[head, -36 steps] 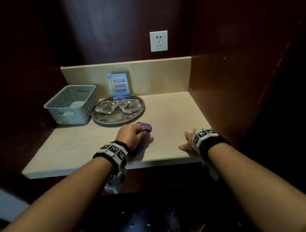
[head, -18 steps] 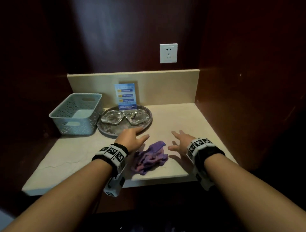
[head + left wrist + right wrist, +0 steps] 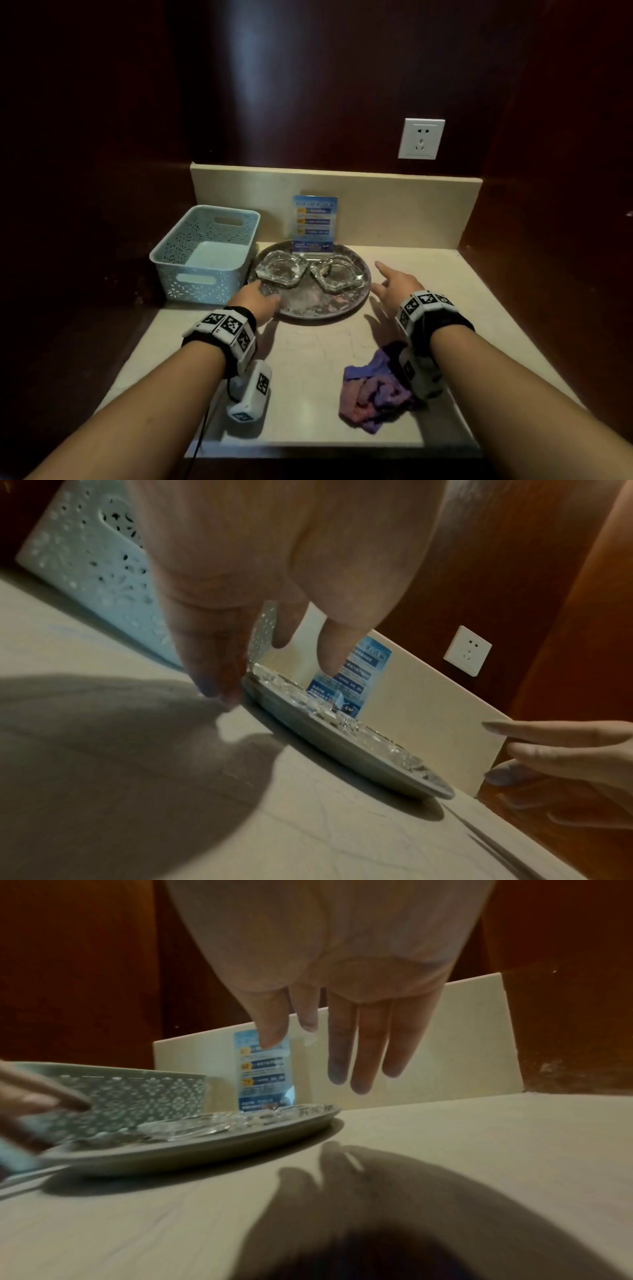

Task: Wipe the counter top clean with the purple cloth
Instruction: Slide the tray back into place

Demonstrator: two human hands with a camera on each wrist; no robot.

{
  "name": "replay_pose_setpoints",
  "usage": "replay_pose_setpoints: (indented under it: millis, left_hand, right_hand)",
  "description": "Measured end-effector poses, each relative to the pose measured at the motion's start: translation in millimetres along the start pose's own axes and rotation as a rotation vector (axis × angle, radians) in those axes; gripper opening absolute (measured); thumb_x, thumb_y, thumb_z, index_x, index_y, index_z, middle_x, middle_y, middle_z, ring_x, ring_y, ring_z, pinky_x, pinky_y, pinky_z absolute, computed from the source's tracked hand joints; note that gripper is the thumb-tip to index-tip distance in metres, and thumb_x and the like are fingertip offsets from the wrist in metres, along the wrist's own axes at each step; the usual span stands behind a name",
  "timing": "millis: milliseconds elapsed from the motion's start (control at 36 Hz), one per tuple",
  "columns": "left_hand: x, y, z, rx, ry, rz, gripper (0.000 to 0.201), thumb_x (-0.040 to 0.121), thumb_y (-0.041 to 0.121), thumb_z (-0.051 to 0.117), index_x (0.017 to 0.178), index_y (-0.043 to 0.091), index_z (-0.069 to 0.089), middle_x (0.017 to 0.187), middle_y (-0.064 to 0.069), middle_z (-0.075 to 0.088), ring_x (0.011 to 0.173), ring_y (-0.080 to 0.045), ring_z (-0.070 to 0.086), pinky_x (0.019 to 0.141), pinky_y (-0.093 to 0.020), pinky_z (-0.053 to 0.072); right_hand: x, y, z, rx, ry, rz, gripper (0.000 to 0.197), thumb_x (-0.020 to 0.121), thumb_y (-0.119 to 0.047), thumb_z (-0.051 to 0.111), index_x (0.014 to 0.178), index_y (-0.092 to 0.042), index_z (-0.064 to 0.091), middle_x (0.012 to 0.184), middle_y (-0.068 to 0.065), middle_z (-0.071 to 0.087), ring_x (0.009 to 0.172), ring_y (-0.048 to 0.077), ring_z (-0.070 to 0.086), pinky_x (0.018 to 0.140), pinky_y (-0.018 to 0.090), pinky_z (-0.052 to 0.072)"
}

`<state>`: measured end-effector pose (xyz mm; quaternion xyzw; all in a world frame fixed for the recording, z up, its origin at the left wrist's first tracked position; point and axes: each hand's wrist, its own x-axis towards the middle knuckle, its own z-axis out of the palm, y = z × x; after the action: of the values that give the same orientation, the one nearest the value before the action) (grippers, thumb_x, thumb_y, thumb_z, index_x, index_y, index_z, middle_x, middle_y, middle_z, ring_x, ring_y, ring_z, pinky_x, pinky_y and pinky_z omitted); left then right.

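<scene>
The purple cloth lies crumpled on the beige counter top near the front edge, under my right forearm, held by neither hand. My left hand reaches the near-left rim of the round grey tray, fingers straight and touching the counter beside the rim. My right hand hovers open just right of the tray, fingers spread above the counter.
Two glass ashtrays sit on the tray. A blue card stands against the backsplash behind it. A pale blue perforated basket stands at the left. Dark wood walls enclose the counter; a socket is on the back wall.
My left hand let go of the cloth and moved forward to the tray's rim. My right hand left the front edge and reached forward beside the tray. The cloth stays near the front edge.
</scene>
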<state>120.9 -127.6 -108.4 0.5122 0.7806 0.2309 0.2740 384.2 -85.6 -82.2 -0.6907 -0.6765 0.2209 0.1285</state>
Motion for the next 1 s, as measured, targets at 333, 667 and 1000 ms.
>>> replay_pose_setpoints:
  millis: [333,667,1000]
  left_hand:
    - [25.5,-5.8,9.0,-0.071,0.021,-0.057,0.072,0.089,0.029,0.06,0.149,0.016,0.022,0.149,-0.007,0.039,0.133,-0.027,0.044,0.111,-0.036,0.037]
    - [32.2,-5.5,14.8,-0.239,0.102,-0.124,0.036,0.08,0.017,0.069,0.114,0.011,0.059,0.12,-0.015,0.065,0.109,-0.031,0.061,0.098,-0.043,0.049]
    - [23.3,1.1,11.5,-0.265,0.081,-0.101,0.042,0.083,0.009,0.065,0.124,0.01,0.053,0.123,-0.009,0.062,0.111,-0.026,0.059,0.098,-0.032,0.045]
  right_hand:
    - [66.1,10.0,8.1,0.009,-0.046,0.043,0.065,0.094,-0.037,0.055,0.149,-0.039,0.021,0.14,0.009,0.05,0.121,0.029,0.053,0.1,0.032,0.041]
    - [105.7,12.1,19.7,0.059,-0.134,0.0,0.067,0.091,-0.029,0.06,0.149,-0.022,0.029,0.135,0.012,0.056,0.118,0.029,0.056,0.095,0.029,0.041]
    - [102.6,4.9,24.9,0.126,-0.202,-0.067,0.028,0.09,-0.019,0.06,0.117,-0.012,0.061,0.108,0.008,0.065,0.097,0.027,0.06,0.077,0.027,0.041]
